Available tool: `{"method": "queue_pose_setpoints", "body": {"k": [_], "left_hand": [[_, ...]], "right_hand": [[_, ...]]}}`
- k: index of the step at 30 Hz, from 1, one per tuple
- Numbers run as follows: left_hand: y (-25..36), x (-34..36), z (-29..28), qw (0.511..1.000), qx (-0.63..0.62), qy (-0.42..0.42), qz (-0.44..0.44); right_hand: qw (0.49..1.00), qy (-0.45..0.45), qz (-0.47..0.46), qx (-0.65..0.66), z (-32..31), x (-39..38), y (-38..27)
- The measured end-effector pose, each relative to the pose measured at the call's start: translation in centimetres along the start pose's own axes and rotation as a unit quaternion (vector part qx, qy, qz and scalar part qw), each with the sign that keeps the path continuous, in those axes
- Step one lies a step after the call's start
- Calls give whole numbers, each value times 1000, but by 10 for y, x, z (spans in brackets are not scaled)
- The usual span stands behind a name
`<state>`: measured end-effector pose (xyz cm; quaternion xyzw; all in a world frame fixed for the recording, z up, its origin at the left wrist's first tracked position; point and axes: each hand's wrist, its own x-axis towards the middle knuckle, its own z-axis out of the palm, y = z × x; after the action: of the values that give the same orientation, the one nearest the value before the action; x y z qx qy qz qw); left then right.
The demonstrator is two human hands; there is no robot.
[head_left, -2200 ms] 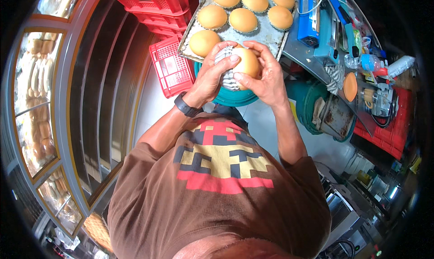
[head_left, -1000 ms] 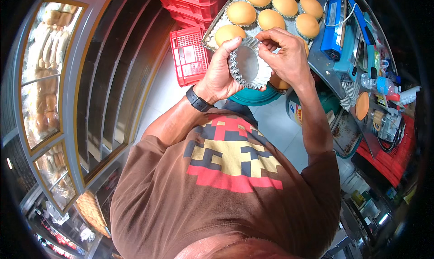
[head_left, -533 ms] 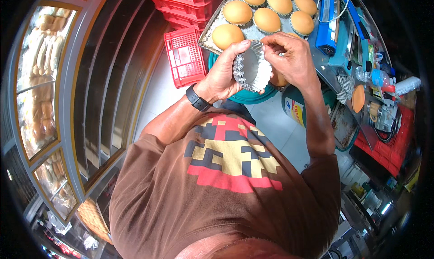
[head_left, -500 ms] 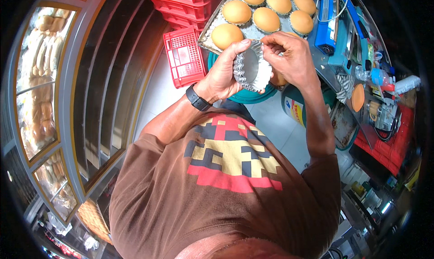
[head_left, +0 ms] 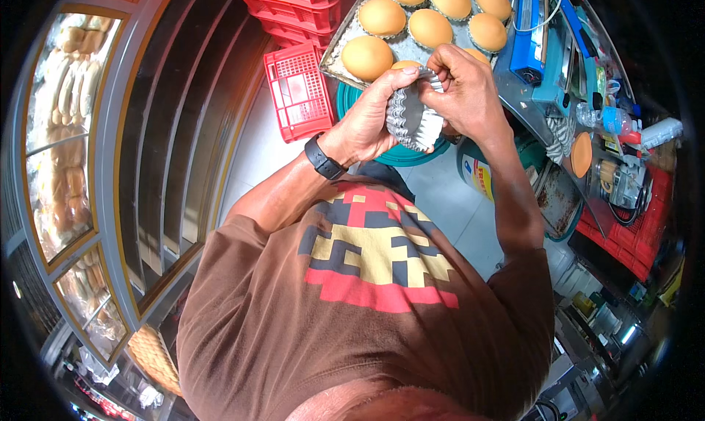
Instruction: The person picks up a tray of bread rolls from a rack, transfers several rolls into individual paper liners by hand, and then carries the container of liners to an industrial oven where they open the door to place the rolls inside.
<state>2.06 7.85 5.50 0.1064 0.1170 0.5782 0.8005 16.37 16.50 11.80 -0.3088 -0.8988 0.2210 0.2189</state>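
A nested stack of silver fluted baking tins (head_left: 399, 120) is held up on its side in my left hand (head_left: 365, 121), thumb along the upper rim. The fingers of my right hand (head_left: 471, 91) are closed on the stack's upper right rim, with fingertips reaching into its opening. Whether they pinch one tin or several is hidden. Just beyond my hands is a metal baking tray (head_left: 339, 43), bearing several round golden-brown cakes (head_left: 366, 58) in fluted tins. One cake behind my fingers is partly covered.
Red plastic crates (head_left: 299, 91) stand at the far left. Below my hands is a green round tub (head_left: 404, 157). To the right, a metal table (head_left: 525, 113) carries a blue device (head_left: 527, 43) and a plastic bottle (head_left: 615, 124). A glass-fronted bread cabinet (head_left: 110, 201) lines the left side.
My right hand has shifted slightly left and its fingertips have moved into the stack's opening. The stack has turned a little, its opening now narrower to view.
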Motion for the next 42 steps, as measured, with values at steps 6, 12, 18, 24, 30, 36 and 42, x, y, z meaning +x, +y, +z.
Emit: {"method": "queue_pose_setpoints", "body": {"k": [6,12,18,24,30,36,42], "left_hand": [[0,-2,-4,1000,16,-23,-8],[-4,2,0,997,69,15,18],[-10,8,-8,991,128,23,28],[-6,8,-13,995,96,14,25],[-8,12,-17,994,94,16,53],[15,-14,-31,987,105,13,121],[33,-33,-37,980,120,5,160]], "right_hand": [[974,-31,107,198,-3,-10,12],[980,-40,157,115,2,-11,19],[971,-33,141,192,6,-16,24],[943,-30,173,282,11,-14,33],[949,-18,168,266,21,-13,37],[962,166,91,195,-38,-74,115],[945,177,258,-95,-60,-161,227]]}}
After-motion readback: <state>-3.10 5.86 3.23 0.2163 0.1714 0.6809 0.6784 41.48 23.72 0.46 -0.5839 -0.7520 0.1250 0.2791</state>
